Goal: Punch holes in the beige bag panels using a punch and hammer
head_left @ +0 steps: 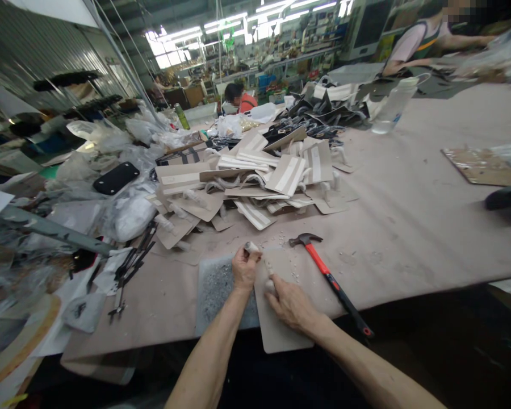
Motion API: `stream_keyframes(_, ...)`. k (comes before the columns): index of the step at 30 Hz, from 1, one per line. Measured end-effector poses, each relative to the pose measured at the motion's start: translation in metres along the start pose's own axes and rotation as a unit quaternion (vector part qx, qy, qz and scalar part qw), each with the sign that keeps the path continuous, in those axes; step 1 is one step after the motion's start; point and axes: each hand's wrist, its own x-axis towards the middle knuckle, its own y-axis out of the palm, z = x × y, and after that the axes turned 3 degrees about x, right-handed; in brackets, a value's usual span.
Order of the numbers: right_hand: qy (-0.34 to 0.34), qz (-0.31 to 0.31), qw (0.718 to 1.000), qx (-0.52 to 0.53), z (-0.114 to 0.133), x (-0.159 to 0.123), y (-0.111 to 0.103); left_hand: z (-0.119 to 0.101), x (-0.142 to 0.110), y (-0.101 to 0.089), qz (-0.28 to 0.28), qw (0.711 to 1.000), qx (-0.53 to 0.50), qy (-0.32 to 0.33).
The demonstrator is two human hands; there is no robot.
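Here on the near edge of the table lies a beige panel (283,335), flat, smooth and matte, a long rectangle with rounded corners, its near end jutting past the edge. Its long axis runs away from the worker, the far end angled slightly left, towards the heap. Now the left hand (244,267): fingers curled tight, grasping a stubby, whitish cylinder (251,247) at the panel's far left corner, round end tipped up. And the right hand (292,304), half curled, lies over the panel, thumb and forefinger close about a pale rounded piece (270,286); whether it grips that piece or merely touches it, I can't tell from here. The panel overlaps a translucent grey mat (213,295), its surface scuffed and darkly speckled. Small white crumbs (296,272) are scattered just to the right, and there's a claw hammer (323,267), steel head towards the heap, red-and-black handle slanting back over the table edge. Beyond, a jumbled heap of beige panels (285,173), many striped with white bands, some with pale curved loops; behind them, a tangle of dark pieces (315,113). A clear plastic bottle (394,108) leans in view on the right, crumpled plastic bags (132,216) crowd the left, and over at the far right a co-worker (421,45) reaches across the table (430,227).
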Motion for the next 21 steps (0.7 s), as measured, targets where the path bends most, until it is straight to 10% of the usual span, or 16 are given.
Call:
stream_keyframes(17,-0.262,0.219,0.939,0.04,0.0,0.019,-0.085,-0.007,0.006,-0.012,-0.059,0.98,-0.184,-0.05)
stream_keyframes(21,-0.232,0.15,0.954,-0.118,-0.005,0.025,-0.089,-0.023,0.01,-0.028,-0.083,0.982,-0.169,-0.027)
